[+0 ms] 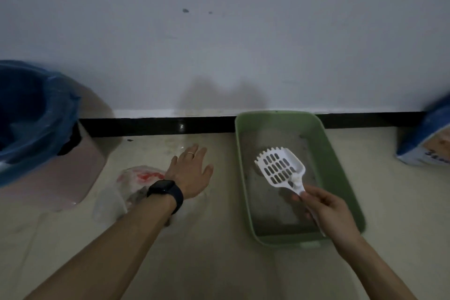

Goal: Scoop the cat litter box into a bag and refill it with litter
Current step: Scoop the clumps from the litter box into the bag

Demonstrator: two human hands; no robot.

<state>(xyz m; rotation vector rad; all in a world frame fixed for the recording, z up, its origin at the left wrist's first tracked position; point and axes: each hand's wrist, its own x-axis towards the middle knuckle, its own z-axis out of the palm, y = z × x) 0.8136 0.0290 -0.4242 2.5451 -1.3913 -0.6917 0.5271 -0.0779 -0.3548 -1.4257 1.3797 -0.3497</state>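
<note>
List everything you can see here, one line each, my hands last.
litter box: one, green, floor, right of centre
scoop: one, white, over the litter box
plastic bag: one, clear with red print, floor beneath left wrist
bin: one, pink, far left
bin liner: one, blue, in the bin
litter sack: one, blue and white, right edge
watch: one, black, left wrist
left hand: one, open, above floor
right hand: one, gripping scoop handle

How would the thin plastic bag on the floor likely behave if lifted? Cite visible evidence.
Probably floppy: the plastic bag lies crumpled on the floor. Likely very light, since it looks thin and translucent. Its mouth would probably sag shut unless held open.
</note>
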